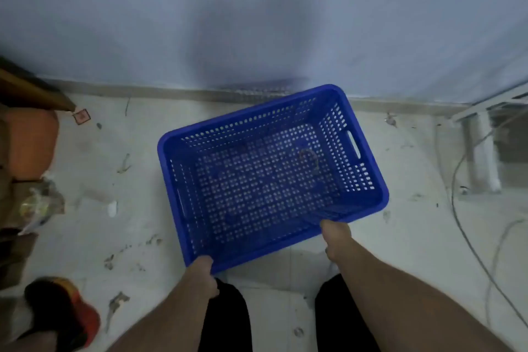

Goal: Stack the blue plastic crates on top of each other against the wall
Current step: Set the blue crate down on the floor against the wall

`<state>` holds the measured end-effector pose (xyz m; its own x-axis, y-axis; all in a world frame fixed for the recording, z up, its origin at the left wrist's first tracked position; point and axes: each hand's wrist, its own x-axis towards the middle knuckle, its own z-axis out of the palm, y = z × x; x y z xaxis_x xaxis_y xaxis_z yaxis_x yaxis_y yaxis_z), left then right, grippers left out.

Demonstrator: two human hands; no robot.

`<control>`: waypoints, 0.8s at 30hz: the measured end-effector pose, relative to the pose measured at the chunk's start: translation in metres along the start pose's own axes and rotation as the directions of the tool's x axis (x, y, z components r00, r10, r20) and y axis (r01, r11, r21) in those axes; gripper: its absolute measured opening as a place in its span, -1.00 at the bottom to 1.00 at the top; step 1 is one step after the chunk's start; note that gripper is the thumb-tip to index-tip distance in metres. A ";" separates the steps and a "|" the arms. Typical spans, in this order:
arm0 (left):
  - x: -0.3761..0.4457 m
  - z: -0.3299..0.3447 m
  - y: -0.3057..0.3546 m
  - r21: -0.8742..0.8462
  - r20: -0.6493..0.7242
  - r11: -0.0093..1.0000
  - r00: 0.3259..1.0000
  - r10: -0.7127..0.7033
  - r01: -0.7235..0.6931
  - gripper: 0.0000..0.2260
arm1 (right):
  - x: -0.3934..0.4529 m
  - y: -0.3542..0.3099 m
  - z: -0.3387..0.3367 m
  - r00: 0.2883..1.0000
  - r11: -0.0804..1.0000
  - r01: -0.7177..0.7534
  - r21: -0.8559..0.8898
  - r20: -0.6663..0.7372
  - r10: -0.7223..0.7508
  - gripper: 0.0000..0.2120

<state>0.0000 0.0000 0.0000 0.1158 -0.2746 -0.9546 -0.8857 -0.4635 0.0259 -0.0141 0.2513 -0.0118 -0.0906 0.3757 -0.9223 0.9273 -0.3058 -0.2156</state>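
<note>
One crate (271,177) is in view, and both hands hold it by its near long rim. At the far left some clutter lies on the floor: an orange thing (31,143) and a red and black thing (63,311), both well away from the crate. The left hand (201,274) is closed over the near left corner of the rim, I think because a corner gives good control of the turning. The crate is empty, open side up, and turned at an angle to the wall (257,23), so its far right corner is the nearest to the baseboard. I cannot tell if it rests on the floor (128,180) or hangs just above it. The right hand (335,236) grips the same rim further right, fingers curled over the edge. With two hands apart like this, the person can probably square the crate to the wall. A cable (457,208) runs on the floor at the right, apart from the crate.
</note>
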 end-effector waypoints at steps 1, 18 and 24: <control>0.014 0.002 -0.001 0.012 -0.024 1.000 0.999 -0.026 0.026 -0.56 | 0.009 -0.001 0.003 1.000 1.000 0.005 0.002 -0.015 -0.005 -0.90; 0.153 0.012 0.092 -0.125 -0.212 0.989 0.976 0.044 -0.072 -0.52 | 0.082 -0.010 0.050 0.992 0.987 -0.127 0.100 0.026 0.125 -0.76; 0.089 0.070 0.128 -0.068 0.008 0.956 0.958 0.286 -0.284 -0.63 | 0.087 -0.031 0.063 0.993 0.922 -0.121 0.367 0.056 0.108 -0.82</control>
<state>-0.1350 -0.0250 -0.1022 -0.1459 -0.3884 -0.9099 -0.8492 -0.4226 0.3166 -0.0739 0.2379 -0.1053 -0.0100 0.2907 -0.9568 0.7332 -0.6485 -0.2047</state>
